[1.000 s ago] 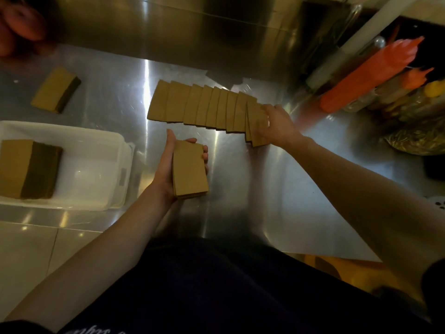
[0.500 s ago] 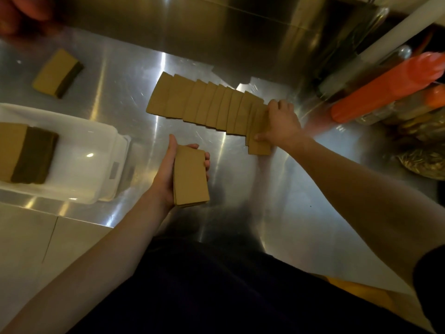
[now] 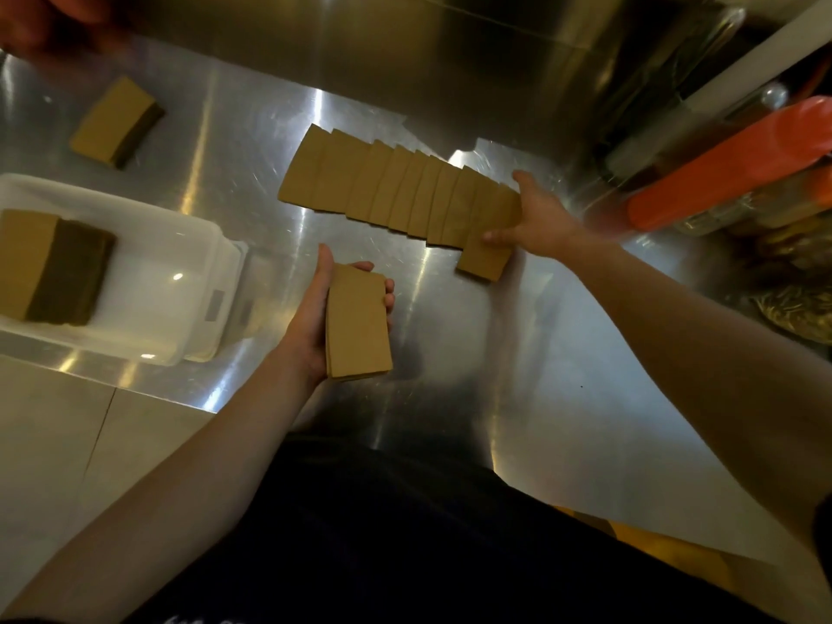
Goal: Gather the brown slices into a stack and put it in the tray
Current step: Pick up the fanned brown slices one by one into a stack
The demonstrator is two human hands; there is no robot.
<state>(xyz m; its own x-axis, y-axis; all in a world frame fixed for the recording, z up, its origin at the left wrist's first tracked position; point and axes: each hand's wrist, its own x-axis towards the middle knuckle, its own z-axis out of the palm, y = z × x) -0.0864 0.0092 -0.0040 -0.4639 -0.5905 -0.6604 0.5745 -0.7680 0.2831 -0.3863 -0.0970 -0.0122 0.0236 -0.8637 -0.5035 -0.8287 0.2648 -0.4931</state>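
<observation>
From the head camera, the left hand (image 3: 315,322) cradles a small stack of brown slices (image 3: 358,324) above the steel counter (image 3: 517,353), thumb along the stack's left edge and fingertips curled over its right edge, so the grip is closed around the stack's width. The stack's near end sticks out past the palm toward the person's body. Farther out, a fanned row of slices (image 3: 396,191) lies overlapping on the counter, running from the middle toward the right. The right hand (image 3: 535,218) sits at the row's right end, thumb on top of the last slice and fingers behind its far edge; it pinches the end slices (image 3: 488,249), one of which juts out below the line of the row toward the person. The held stack is near this jutting slice but apart from it, with bare steel between them. A white tray (image 3: 180,281) stands to the left, just beside the left forearm's side of the counter, holding a block of slices (image 3: 49,265) at its left part; the tray's right part is bare. Another small pile (image 3: 115,121) lies beyond the tray near the counter's back. To the right, orange bottles (image 3: 729,173) crowd the counter's edge close to the right hand. The steel in front of the person lies open.
</observation>
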